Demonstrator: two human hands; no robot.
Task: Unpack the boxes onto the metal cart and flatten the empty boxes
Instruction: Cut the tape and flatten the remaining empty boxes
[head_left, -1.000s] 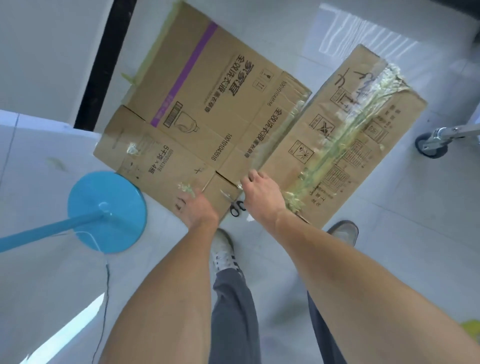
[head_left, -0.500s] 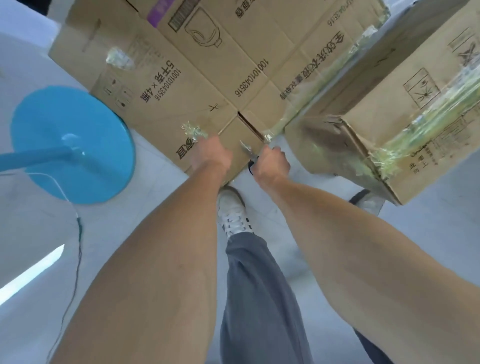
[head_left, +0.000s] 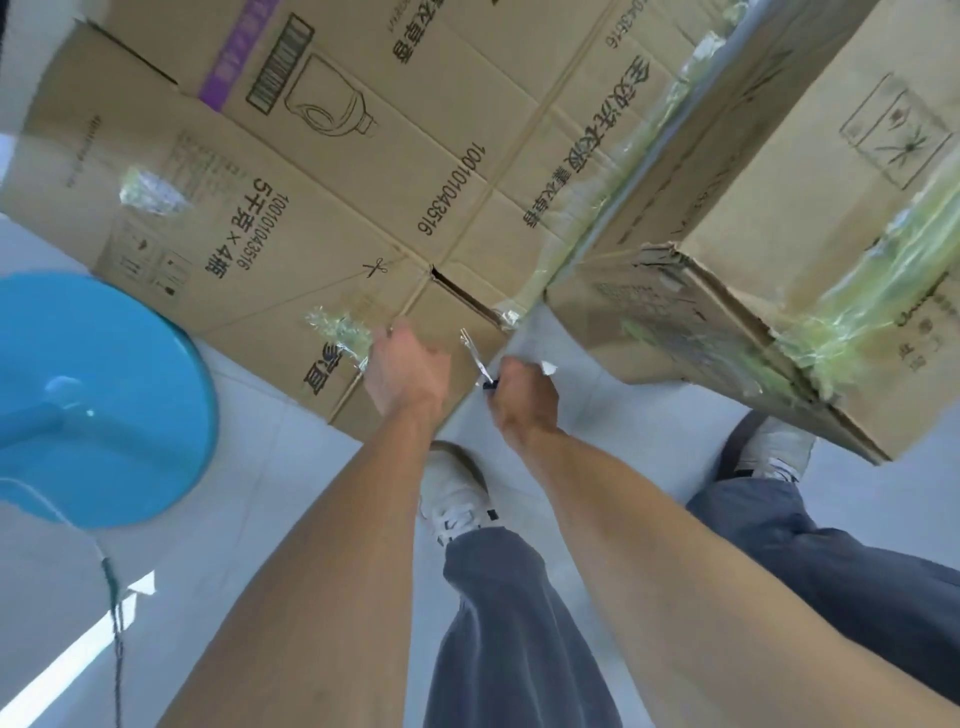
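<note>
While the flattened box (head_left: 363, 171) lies spread on the pale floor (head_left: 623, 426), the left hand (head_left: 405, 371) rests on its near flap, fingers hidden beyond the knuckles, so I cannot tell whether they grip. Just beside it, the right hand (head_left: 522, 389) is curled around scissors (head_left: 478, 358), blades pointing at the cardboard. A taped box (head_left: 779, 249) stands closed to the right, touching the flat one. A blue round base (head_left: 93, 395) sits left.
</note>
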